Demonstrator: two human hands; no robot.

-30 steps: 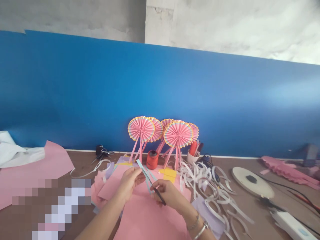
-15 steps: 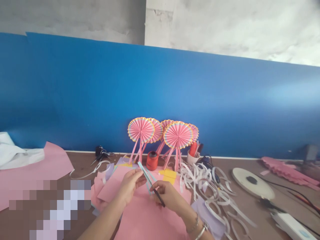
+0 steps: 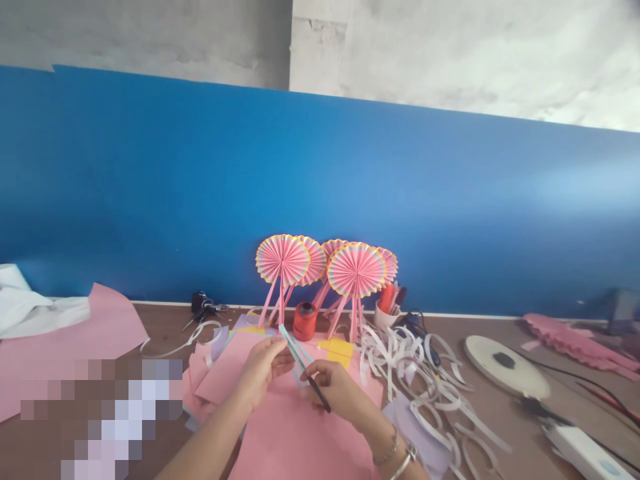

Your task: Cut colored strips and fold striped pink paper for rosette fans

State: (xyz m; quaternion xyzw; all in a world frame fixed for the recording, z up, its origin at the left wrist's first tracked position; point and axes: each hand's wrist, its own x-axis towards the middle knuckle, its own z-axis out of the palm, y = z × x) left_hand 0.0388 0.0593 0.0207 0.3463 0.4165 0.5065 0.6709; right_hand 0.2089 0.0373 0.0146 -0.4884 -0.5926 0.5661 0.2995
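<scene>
My left hand [image 3: 269, 365] pinches the upper part of a narrow light-blue paper strip [image 3: 289, 339], which slants down toward the other hand. In my right hand [image 3: 327, 387] is a slim black tool [image 3: 320, 396]; its kind cannot be made out. The fingers of that hand are closed at the lower end of the blue strip. Both hands are over a large pink paper sheet [image 3: 300, 440]. Just beyond them stands a red spool [image 3: 305, 323], near yellow paper pieces [image 3: 336, 352].
Several pleated pink paper rosettes [image 3: 357, 270] on pink legs stand against the blue partition [image 3: 200, 187]. Curled white strips [image 3: 430, 393] lie at right, near a round cream disc [image 3: 505, 367] and a white power strip [image 3: 580, 453]. Black clips [image 3: 203, 305] lie at back left.
Both hands hold almost the same pose. The top of the light-blue strip has shifted very slightly to the right.
</scene>
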